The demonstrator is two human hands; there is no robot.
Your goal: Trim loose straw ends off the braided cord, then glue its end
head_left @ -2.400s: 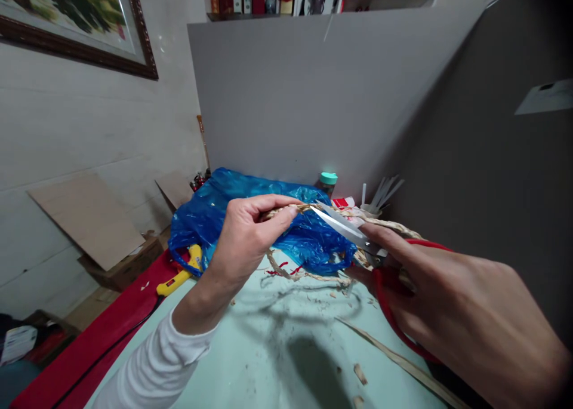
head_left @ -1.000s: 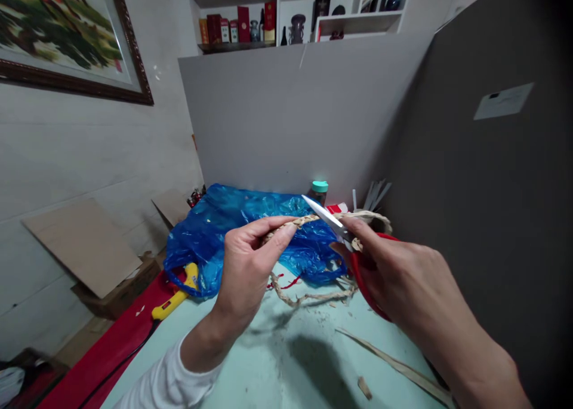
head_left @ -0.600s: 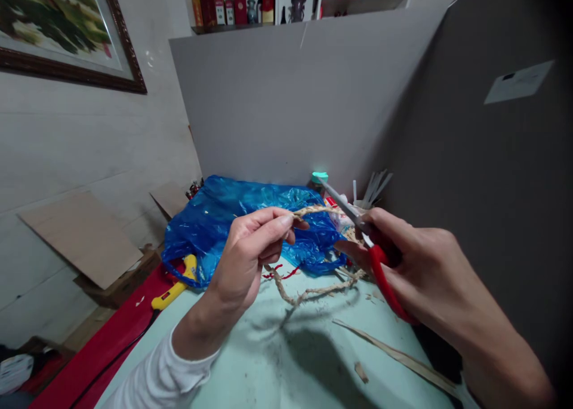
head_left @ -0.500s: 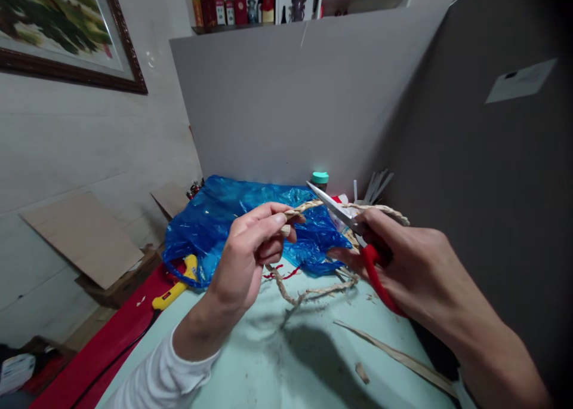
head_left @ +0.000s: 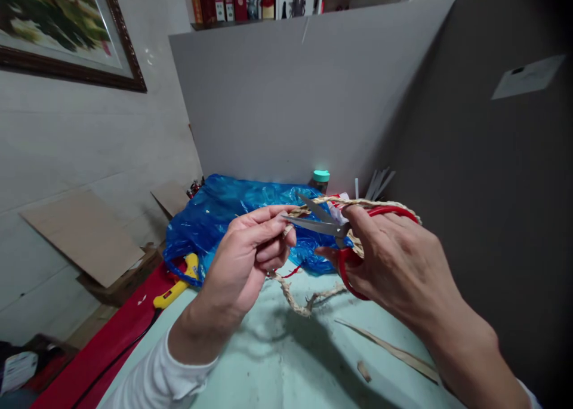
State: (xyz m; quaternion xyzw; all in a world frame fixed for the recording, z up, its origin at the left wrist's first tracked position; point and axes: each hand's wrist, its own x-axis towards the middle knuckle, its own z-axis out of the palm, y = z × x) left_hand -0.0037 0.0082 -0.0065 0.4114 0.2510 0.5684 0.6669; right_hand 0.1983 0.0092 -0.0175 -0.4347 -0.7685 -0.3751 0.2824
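My left hand (head_left: 250, 260) pinches a twisted straw-coloured cord (head_left: 373, 203) between thumb and fingers. From there the cord runs right, passing behind my right hand (head_left: 394, 254). A lower stretch of braided cord hangs in a loose bend over the table, below my hands. In my right hand are red-handled scissors (head_left: 329, 227), fingers through the loops. Their blades are parted and point left, with the tips close to my left fingertips and the upper blade across the cord. Whether the cord lies between the blades is hard to tell.
Behind my hands lies a crumpled blue plastic bag (head_left: 215, 206). A yellow glue gun (head_left: 179, 283) rests at the left on a red surface. A flat straw strip (head_left: 389, 346) and a small scrap (head_left: 363, 371) lie on the pale table. A jar with a turquoise lid (head_left: 321, 177) stands behind.
The scissors have opened and swung lower, and their blades have come left to my left fingertips. My right hand has turned; my left hand stays nearly in place.
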